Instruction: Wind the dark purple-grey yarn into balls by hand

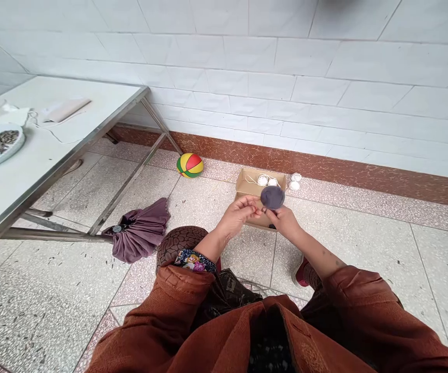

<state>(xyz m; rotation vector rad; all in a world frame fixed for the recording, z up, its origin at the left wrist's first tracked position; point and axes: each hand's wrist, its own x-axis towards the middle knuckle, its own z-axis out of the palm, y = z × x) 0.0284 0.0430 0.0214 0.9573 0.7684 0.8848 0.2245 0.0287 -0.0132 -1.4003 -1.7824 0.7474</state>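
Note:
In front of me, above a cardboard box, my right hand [280, 216] is closed on the lower edge of a dark grey round disc [272, 197], its face turned toward me. The disc looks like cloth, though I cannot be sure. Close by on the left, my left hand [244, 211] has thumb and fingers pinched together near the disc's lower left edge. What those fingertips hold, if anything, is too small to make out. Beneath both hands the open cardboard box [244, 182] sits on the floor, with white balls of string [262, 180] inside it.
More white string balls [294, 185] lie right of the box by the wall. A coloured ball [190, 165] and a gathered purple cloth [140, 235] are on the floor at left. A metal-edged table [64, 160] carries a dish [20, 144] of sunflower-seed-like pieces and a folded beige cloth [67, 110].

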